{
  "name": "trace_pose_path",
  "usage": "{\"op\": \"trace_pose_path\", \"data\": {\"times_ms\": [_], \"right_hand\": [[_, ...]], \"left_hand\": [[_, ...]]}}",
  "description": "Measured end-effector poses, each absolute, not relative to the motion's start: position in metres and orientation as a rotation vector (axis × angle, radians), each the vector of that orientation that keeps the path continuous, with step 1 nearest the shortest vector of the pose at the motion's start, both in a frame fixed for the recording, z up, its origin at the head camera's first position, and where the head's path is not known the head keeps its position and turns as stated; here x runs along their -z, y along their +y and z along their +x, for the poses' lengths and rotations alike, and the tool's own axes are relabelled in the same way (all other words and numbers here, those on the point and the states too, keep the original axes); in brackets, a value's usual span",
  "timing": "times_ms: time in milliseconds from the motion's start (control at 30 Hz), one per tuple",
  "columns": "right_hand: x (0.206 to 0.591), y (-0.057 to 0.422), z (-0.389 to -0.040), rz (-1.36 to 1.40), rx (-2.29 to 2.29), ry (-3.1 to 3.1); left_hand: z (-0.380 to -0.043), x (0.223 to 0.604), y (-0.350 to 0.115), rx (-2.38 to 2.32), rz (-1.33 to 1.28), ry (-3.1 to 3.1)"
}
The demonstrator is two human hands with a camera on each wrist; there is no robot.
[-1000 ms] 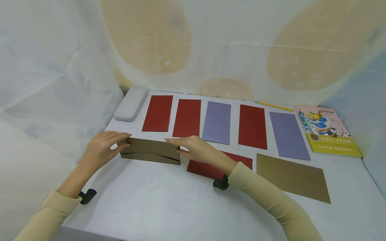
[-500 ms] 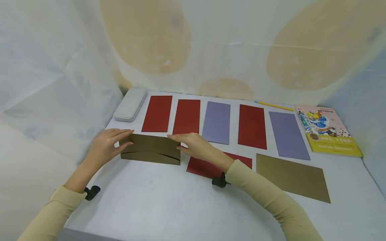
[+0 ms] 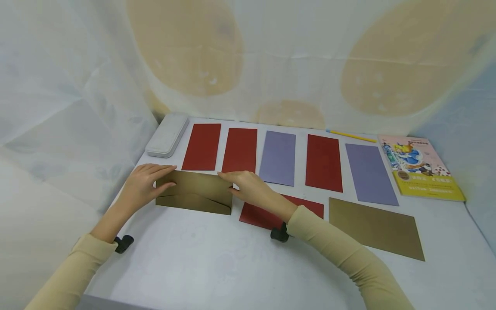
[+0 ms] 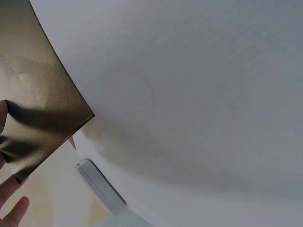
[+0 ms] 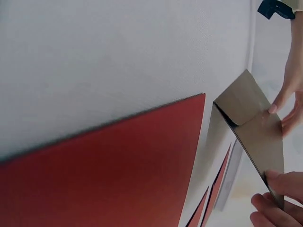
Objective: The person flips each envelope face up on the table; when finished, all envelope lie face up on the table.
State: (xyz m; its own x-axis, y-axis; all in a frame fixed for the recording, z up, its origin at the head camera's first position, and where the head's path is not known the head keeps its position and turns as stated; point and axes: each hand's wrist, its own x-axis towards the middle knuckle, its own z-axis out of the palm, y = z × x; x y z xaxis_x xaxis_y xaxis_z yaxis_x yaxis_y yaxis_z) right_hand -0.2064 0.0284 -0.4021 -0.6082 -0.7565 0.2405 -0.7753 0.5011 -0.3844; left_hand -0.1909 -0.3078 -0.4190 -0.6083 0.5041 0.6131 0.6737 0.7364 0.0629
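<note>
A gold-brown paper envelope (image 3: 195, 183) is held up on its long edge, tilted, at the left middle of the table, with its flap side facing me and the flap line near the bottom. My left hand (image 3: 143, 187) pinches its upper left corner between thumb and fingers. At the upper right corner, my right hand (image 3: 253, 189) pinches it the same way. Both hands' thumbs lie on the near face in the right wrist view, where the flap (image 5: 244, 97) shows a small gap at its edge. The left wrist view shows the envelope's plain back (image 4: 47, 90).
A red envelope (image 3: 259, 215) lies partly under my right forearm, beside another gold-brown envelope (image 3: 376, 226). Behind them is a row of red envelopes (image 3: 324, 163) and purple envelopes (image 3: 278, 157). A white case (image 3: 167, 134), a yellow pencil (image 3: 352, 135) and a picture book (image 3: 422, 168) lie around the edges.
My left hand has shifted right and slightly up along the envelope's top edge. The right hand has moved slightly too, and the envelope's top edge sits a bit higher in view.
</note>
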Motion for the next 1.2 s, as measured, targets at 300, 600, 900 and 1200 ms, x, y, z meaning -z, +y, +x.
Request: {"op": "trace_pose_path", "data": {"times_ms": [300, 600, 900, 1200], "right_hand": [[0.407, 0.027, -0.206, 1.349, -0.733, -2.815], [0.419, 0.023, -0.208, 1.364, -0.734, -2.908], [0.422, 0.021, -0.214, 1.344, -0.786, -3.031], [0.424, 0.024, -0.213, 1.341, -0.757, -3.053]], "left_hand": [[-0.197, 0.424, -0.309, 0.398, -0.938, -2.435], [-0.201, 0.437, -0.312, 0.397, -0.987, -2.569], [-0.204, 0.445, -0.313, 0.519, -1.007, -2.644], [-0.202, 0.445, -0.313, 0.528, -0.974, -2.744]]}}
